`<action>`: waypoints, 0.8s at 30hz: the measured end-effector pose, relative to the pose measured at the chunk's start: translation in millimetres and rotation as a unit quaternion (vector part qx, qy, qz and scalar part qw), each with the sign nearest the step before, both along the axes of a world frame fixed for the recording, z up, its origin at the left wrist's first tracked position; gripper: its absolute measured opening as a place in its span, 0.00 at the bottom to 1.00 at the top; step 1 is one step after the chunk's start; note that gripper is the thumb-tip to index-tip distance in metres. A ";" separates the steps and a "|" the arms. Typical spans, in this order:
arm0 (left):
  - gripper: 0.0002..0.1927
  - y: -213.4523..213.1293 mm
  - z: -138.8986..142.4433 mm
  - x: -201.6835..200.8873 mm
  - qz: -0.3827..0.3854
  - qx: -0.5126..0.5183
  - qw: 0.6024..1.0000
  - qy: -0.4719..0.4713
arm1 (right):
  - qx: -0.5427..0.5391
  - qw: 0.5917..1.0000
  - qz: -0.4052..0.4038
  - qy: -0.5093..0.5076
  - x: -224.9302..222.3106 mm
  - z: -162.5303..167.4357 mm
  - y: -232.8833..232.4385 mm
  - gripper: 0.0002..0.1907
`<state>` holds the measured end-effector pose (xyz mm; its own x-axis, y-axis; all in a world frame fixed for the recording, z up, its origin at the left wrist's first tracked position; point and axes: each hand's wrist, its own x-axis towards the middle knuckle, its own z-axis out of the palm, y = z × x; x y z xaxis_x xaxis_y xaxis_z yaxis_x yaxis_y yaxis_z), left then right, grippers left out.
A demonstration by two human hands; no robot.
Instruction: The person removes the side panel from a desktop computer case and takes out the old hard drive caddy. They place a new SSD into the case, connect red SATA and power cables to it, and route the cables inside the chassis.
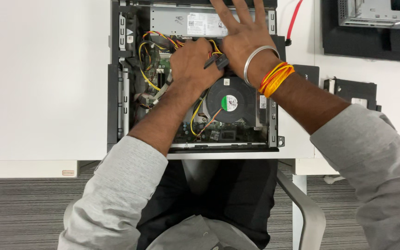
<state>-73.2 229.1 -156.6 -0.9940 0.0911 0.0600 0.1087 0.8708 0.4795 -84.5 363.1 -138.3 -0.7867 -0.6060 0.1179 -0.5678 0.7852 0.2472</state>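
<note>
I look down on an open computer case [116,92] that lies flat on the white bench [38,78], just in front of my body. My left hand [191,65] is inside the case, near the middle, with the fingers curled down into the bundle of yellow, red and black wires [151,51]; I cannot tell if the fingers really grip something, because the back of the hand hides them. My right hand [244,39] is open and flat, fingers spread, and it rests on the grey power supply [172,21] at the far side of the case. It holds nothing. Between the two hands I see a small black connector [218,61] on the wires, touching or almost touching the right thumb side. On the right wrist are a metal bangle [255,58] and orange threads [276,76]. Near the right forearm, inside the case, sits the round black fan [230,99] with a green label. To the far right on the bench lie a red cable [294,21], a black mat [371,48] with a grey metal cage [376,11] on it, and a black panel [350,90].
</note>
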 end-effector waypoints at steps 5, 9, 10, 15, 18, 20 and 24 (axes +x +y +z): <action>0.14 0.7 -3.3 -5.8 -0.043 -0.039 0.998 0.010 | 0.025 1.000 0.019 0.004 -6.1 -3.4 3.5 0.02; 0.15 -4.1 -13.3 -17.8 -0.079 -0.026 0.995 0.051 | 0.037 0.999 0.027 0.009 -19.3 -12.4 2.8 0.01; 0.15 -6.3 -16.3 -23.0 -0.091 -0.021 0.994 0.049 | 0.031 0.999 0.028 0.001 -24.5 -15.5 2.7 0.01; 0.21 -19.2 -28.7 -51.6 -0.176 -0.014 0.982 0.067 | 0.031 0.998 0.000 -0.058 -52.7 -30.7 1.2 0.03; 0.19 -23.4 -34.5 -67.2 -0.157 -0.029 0.987 0.030 | 0.039 0.997 -0.005 -0.064 -67.8 -35.0 -1.3 0.03; 0.14 -26.9 -38.2 -74.3 -0.134 -0.035 0.990 -0.032 | 0.014 0.998 0.010 -0.066 -74.6 -36.4 -4.6 0.03; 0.16 -41.2 -46.8 -84.1 -0.148 0.007 0.989 -0.005 | 0.014 0.998 0.010 -0.063 -84.2 -40.1 -16.7 0.03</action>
